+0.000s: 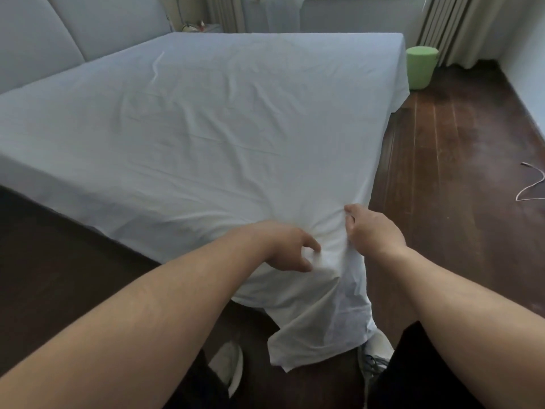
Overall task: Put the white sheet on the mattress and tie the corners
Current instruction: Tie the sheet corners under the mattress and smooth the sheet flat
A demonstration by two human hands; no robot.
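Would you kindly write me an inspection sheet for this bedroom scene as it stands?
Surface: mattress fully draped, only its outline shows.
Job's things: white sheet spread with creases; near corner hangs loose toward the floor, not tied.
Clutter: green bin by the far corner.
Grippers: left hand pinches the sheet at the near corner; right hand grips bunched sheet beside it.
Cables: white cord on the floor, right.
Surroundings: dark wooden floor, padded headboard, curtains.

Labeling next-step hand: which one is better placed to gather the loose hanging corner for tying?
Probably right. The right hand already pinches the white sheet along the edge directly above the hanging corner; the left hand grips cloth further in.
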